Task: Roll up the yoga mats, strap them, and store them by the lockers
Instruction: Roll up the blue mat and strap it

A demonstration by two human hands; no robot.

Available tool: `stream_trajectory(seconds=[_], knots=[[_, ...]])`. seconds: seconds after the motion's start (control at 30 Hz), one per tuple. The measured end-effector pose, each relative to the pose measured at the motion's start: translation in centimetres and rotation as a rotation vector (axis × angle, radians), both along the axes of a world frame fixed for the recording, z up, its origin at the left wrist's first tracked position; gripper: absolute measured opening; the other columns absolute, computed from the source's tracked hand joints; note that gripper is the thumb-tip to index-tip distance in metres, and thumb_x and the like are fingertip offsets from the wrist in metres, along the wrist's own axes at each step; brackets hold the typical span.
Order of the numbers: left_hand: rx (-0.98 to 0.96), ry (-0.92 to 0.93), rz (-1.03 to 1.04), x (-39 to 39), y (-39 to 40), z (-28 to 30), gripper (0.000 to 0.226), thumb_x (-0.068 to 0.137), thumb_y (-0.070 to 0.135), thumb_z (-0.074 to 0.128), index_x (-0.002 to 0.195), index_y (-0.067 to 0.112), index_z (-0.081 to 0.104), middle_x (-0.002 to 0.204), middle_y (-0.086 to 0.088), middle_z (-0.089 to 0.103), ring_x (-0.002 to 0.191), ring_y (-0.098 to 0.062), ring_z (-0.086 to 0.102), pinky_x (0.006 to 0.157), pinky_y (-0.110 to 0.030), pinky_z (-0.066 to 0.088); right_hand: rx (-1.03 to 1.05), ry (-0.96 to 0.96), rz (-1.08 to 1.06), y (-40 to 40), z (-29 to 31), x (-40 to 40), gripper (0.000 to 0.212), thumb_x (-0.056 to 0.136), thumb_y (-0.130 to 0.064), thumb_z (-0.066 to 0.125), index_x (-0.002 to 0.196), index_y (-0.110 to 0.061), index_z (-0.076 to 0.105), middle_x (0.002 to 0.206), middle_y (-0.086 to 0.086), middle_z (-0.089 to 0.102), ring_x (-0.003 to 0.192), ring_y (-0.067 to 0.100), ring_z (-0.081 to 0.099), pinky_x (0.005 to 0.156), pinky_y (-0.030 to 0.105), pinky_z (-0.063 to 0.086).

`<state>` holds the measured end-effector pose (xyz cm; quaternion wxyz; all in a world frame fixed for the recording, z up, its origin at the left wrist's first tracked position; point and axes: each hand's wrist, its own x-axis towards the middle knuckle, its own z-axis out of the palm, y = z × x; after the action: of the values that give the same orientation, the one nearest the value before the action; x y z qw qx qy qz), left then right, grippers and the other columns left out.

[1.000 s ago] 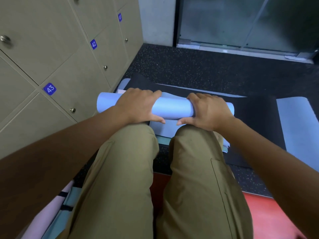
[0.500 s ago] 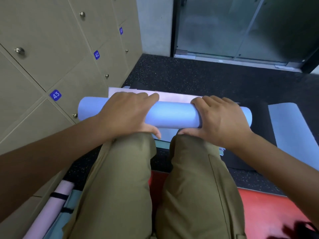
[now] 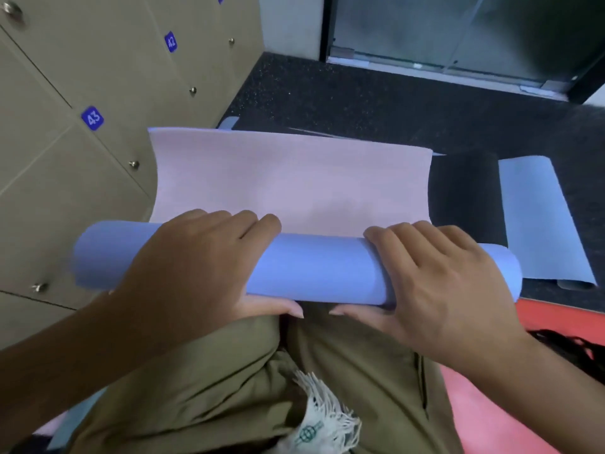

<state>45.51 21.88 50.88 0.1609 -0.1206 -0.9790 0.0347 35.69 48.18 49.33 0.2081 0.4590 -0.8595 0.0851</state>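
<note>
A blue yoga mat roll [image 3: 314, 267] lies crosswise above my knees. My left hand [image 3: 199, 260] grips its left half, fingers over the top and thumb underneath. My right hand [image 3: 442, 276] grips the right half the same way. The mat's loose tail [image 3: 288, 178], pale pink on this face, stands up beyond the roll. Beige lockers [image 3: 98, 77] with blue number tags 42 and 43 line the left side.
A black mat [image 3: 465, 198] and a light blue mat [image 3: 540, 224] lie flat on the dark speckled floor to the right. A red mat [image 3: 491, 404] lies under my right leg. Glass doors [image 3: 458, 27] close the far side. A fringed cloth sits on my lap.
The roll has risen off the floor toward me, and the pink tail now stands up behind it, hiding the mats that showed there. My grip is unchanged.
</note>
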Motion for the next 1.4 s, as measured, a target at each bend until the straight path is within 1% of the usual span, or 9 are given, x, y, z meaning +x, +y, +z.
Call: stream_trajectory(seconds=[0.27,0.57,0.67,0.73,0.83,1.0,1.13,1.27,1.4], knots=[[0.065,-0.145,0.036,5.2,2.3,-0.5,0.086,0.079,0.096,0.028,0.089,0.019,0.063,0.064,0.004,0.052,0.052,-0.027,0.053,0.047,-0.038,0.042,0.077,-0.116,0.047,2.0,0.0,5.1,0.078,0.085,-0.080,0.055,0.111,-0.008,0.068,0.082,0.005,0.060,0.068,0.033,0.056,0.061,0.045,0.048],[0.083,-0.242,0.075,5.5,2.5,-1.4,0.077,0.075,0.098,0.031,0.084,0.026,0.057,0.061,0.009,0.046,0.048,-0.020,0.047,0.048,-0.030,0.024,0.097,-0.168,0.117,1.8,-1.1,5.8,0.069,0.096,-0.067,0.053,0.131,-0.008,0.059,0.112,0.011,0.064,0.092,0.036,0.060,0.077,0.048,0.050],[0.146,-0.219,0.077,5.6,2.5,-1.8,0.081,0.077,0.096,0.034,0.086,0.022,0.064,0.065,0.007,0.051,0.054,-0.022,0.051,0.049,-0.032,0.034,0.093,-0.217,0.129,1.7,-1.2,5.6,0.067,0.097,-0.065,0.053,0.130,-0.008,0.062,0.110,0.010,0.064,0.091,0.035,0.060,0.076,0.047,0.049],[0.223,-0.186,0.066,5.9,2.3,-2.1,0.086,0.080,0.092,0.040,0.098,0.014,0.072,0.085,0.000,0.062,0.073,-0.026,0.061,0.061,-0.038,0.050,0.095,-0.260,0.142,1.4,-1.1,5.2,0.067,0.096,-0.067,0.053,0.129,-0.009,0.064,0.109,0.008,0.065,0.090,0.033,0.061,0.074,0.046,0.050],[0.257,-0.111,0.085,6.0,2.4,-2.0,0.082,0.084,0.083,0.050,0.116,0.011,0.073,0.110,-0.004,0.065,0.092,-0.029,0.063,0.074,-0.042,0.054,0.105,-0.371,0.149,0.9,-0.4,4.1,0.068,0.094,-0.071,0.051,0.130,-0.015,0.063,0.108,0.001,0.065,0.090,0.028,0.062,0.072,0.044,0.052],[0.256,-0.024,0.141,6.0,3.3,-2.4,0.063,0.089,0.066,0.059,0.122,0.014,0.074,0.112,-0.004,0.071,0.097,-0.029,0.064,0.086,-0.040,0.044,0.190,-0.539,0.147,0.1,0.9,2.0,0.065,0.090,-0.082,0.041,0.128,-0.031,0.060,0.098,-0.014,0.063,0.088,0.016,0.061,0.068,0.035,0.050],[0.260,-0.029,0.163,5.4,3.1,-2.5,0.060,0.094,0.064,0.053,0.120,0.014,0.075,0.107,-0.003,0.072,0.091,-0.029,0.066,0.082,-0.039,0.041,0.252,-0.608,0.135,-0.6,1.2,1.0,0.063,0.087,-0.086,0.036,0.125,-0.040,0.056,0.101,-0.019,0.060,0.093,0.012,0.059,0.068,0.032,0.047],[0.301,-0.095,0.175,4.4,2.5,-2.2,0.060,0.095,0.066,0.047,0.118,0.018,0.075,0.101,0.002,0.071,0.086,-0.024,0.062,0.077,-0.035,0.038,0.215,-0.564,0.136,-0.8,1.4,0.6,0.063,0.091,-0.080,0.041,0.127,-0.034,0.064,0.118,-0.010,0.055,0.097,0.018,0.055,0.079,0.039,0.049],[0.409,-0.189,0.195,3.3,1.8,-1.6,0.059,0.093,0.069,0.045,0.118,0.023,0.074,0.096,0.006,0.071,0.087,-0.023,0.065,0.074,-0.040,0.049,0.080,-0.409,0.093,-1.0,1.0,1.8,0.052,0.097,-0.060,0.050,0.127,-0.020,0.067,0.114,0.000,0.060,0.093,0.026,0.055,0.076,0.043,0.047]])
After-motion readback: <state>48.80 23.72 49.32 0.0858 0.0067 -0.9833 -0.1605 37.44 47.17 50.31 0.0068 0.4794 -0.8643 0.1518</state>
